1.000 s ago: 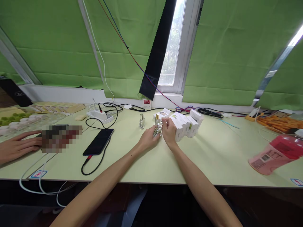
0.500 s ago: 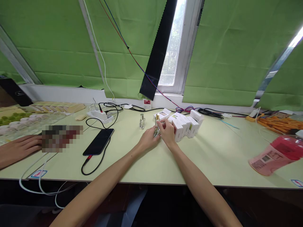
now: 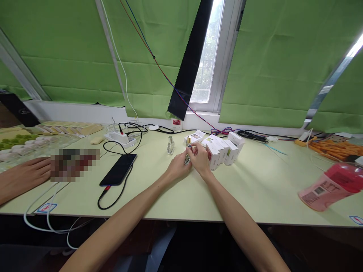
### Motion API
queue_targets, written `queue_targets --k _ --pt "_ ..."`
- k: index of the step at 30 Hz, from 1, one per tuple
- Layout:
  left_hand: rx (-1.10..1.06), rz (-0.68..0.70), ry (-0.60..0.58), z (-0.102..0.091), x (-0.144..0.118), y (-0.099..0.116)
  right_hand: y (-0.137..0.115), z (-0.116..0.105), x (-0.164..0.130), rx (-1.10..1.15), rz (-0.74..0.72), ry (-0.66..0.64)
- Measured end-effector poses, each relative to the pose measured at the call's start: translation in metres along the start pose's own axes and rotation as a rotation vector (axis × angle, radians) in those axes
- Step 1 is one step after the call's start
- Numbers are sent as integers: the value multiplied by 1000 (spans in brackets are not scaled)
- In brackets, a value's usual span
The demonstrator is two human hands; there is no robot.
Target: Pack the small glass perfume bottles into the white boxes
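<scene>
Snugly, left fingers (image 3: pixel 182 157) clamp the gold-topped bottle (image 3: pixel 186 160) low, right fingers (image 3: pixel 195 150) pinching just below its top.

Green curtains (image 3: pixel 283 68) hang behind a dark phone (image 3: pixel 118 170) and a white power strip (image 3: pixel 120 140).

Left-hand grip (image 3: pixel 178 165) was closed round a small gold-topped glass bottle (image 3: pixel 186 160) over the table (image 3: pixel 176 202). Right-hand grip (image 3: pixel 200 158) was up against it, fingers just below the gold top; couldn't tell if they pinched. A second glass bottle (image 3: pixel 170 147) stood upright, near, to the left. White boxes (image 3: pixel 222 149) clustered just beside the right-hand grip. Dark phone (image 3: pixel 118 170) lay further left, cable plugged in, power strip (image 3: pixel 119 139) behind. Co-worker's hand (image 3: pixel 27 175) at far left, pink bottle (image 3: pixel 326 187) at far right. Green curtains (image 3: pixel 272 68) hung behind.
</scene>
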State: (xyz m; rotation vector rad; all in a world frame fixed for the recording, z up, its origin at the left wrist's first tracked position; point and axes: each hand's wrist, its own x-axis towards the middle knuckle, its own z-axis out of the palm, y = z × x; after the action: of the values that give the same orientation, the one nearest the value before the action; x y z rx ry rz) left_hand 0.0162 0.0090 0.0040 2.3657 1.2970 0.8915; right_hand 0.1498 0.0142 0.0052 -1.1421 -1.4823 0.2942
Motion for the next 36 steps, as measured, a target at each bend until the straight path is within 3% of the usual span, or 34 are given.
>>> queue_targets --k 13,23,36 --pt "-43 -72 17 1 -3 0 -3 -1 1 -48 86 -7" --pt "-62 18 21 0 -3 1 -6 -2 -2 -60 83 -18" --pt "4 18 17 1 -2 -3 -1 -1 -1 -46 90 -121"
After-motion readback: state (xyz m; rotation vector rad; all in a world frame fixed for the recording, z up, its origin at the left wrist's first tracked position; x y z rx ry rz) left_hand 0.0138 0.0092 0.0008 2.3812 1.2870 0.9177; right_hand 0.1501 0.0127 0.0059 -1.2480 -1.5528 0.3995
